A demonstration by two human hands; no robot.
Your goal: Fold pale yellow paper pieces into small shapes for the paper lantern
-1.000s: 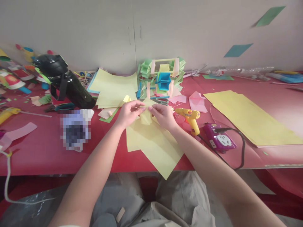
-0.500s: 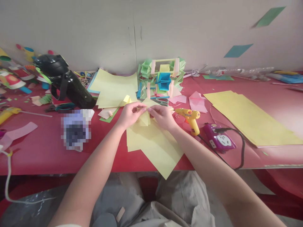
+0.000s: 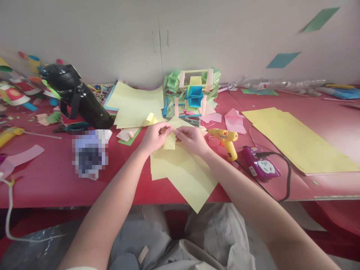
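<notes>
My left hand (image 3: 158, 135) and my right hand (image 3: 191, 138) meet fingertip to fingertip above the middle of the table. Pinched between them is a small piece of folded yellow paper (image 3: 169, 143), partly hidden by the fingers. Both hands are closed on it. Beneath lie larger yellow paper sheets (image 3: 187, 176), one corner hanging past the table's front edge. Just beyond the hands are scissors (image 3: 192, 120), mostly covered, and a paper model (image 3: 194, 96) with blue, green and pink folded parts. A small folded yellow piece (image 3: 151, 119) rests by my left hand.
Right of my hands lie a yellow glue gun (image 3: 229, 141), a purple power socket (image 3: 260, 165) with a black cord, and stacked yellow sheets (image 3: 298, 140). A black flask (image 3: 81, 99) leans at the left, near a blurred-out object (image 3: 90, 153). A pale wall (image 3: 112, 37) stands behind.
The folded yellow paper has shifted and turned slightly to the left between my fingers. My left fingers have curled in a little more. Everything else stays in place.
</notes>
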